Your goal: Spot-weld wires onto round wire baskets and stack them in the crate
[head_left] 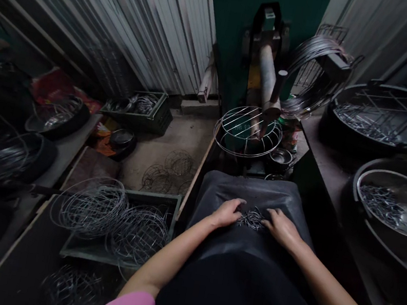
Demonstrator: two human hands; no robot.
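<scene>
A small pile of short metal wire pieces (252, 218) lies on the dark cloth (216, 188) over my lap. At the pile's left edge is my left hand (227, 213), its fingers bent toward the wires. My right hand (281, 228) touches the right edge with curled fingers. Whether either hand pinches a piece is too small to tell. Ahead of the cloth, a round wire rack (248, 131) sits at the machine's arm (267, 74).
Two black pans (369, 144) (383, 245) holding wire pieces stand on the right bench. At left, a green crate (66, 249) holds wire hoops. Another crate (161, 114) and several bowls of wire parts lie farther off. A wire coil (299, 69) hangs beside the machine.
</scene>
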